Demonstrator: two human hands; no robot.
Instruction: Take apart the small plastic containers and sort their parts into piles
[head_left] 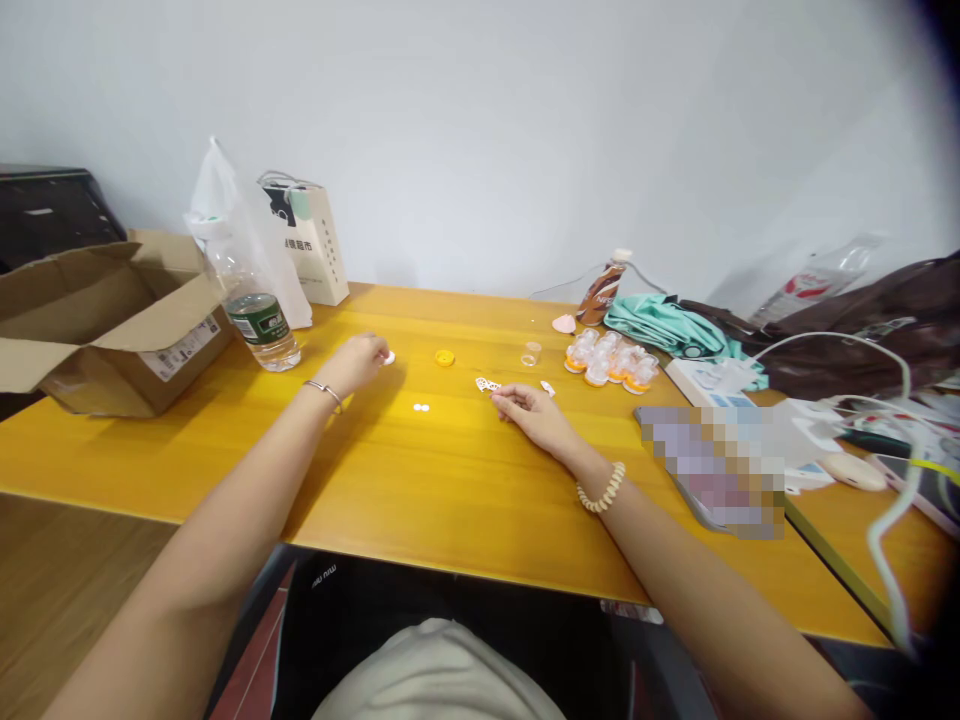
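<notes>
Yellow wooden tabletop: flat white discs could be scattered by careless sweeps; round white piece is pinched by left hand, grip of right hand cannot be told

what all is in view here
cardboard box: 1, brown, left
water bottle: 1, clear, beside box
plastic bag: 1, white, behind bottle
printed carton: 1, cream, by wall
cap: 1, yellow, mid-table
cup: 1, clear, mid-table
loose discs: 2, white, between hands
cut-out pieces: several, white, near right hand
containers: cluster, clear and orange, right
drink bottle: 1, brown, behind containers
small piece: 1, pink, by drink bottle
folded fabric: 1, teal, right
bag: 1, dark brown, far right
pixelated item: 1, greyish, right
cables: uncounted, white, far right
table: 1, yellow-brown, beneath
left hand: 1, bare, at white disc
right hand: 1, bare, by cut-out pieces
</notes>
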